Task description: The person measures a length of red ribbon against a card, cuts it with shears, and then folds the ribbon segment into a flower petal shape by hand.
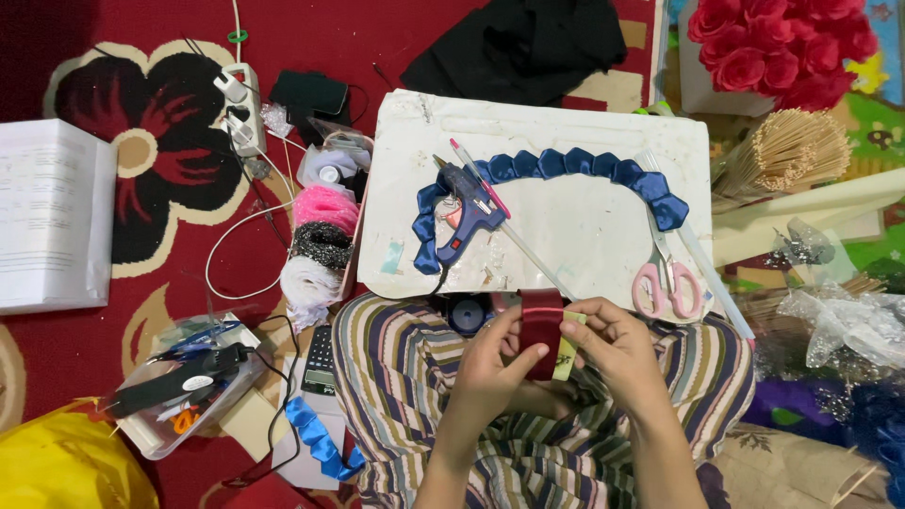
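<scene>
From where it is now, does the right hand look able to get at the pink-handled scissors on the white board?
Probably yes. The scissors lie uncovered at the near edge of the white board, just beyond the right hand, with nothing between. But that hand and the left hand both grip a dark red ribbon.

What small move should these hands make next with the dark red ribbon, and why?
Probably pinch the fold flat and carry it toward the glue gun. Both the left hand and the right hand hold the dark red ribbon bent over, and a chain of folded blue ribbon pieces already lies on the white board.
</scene>
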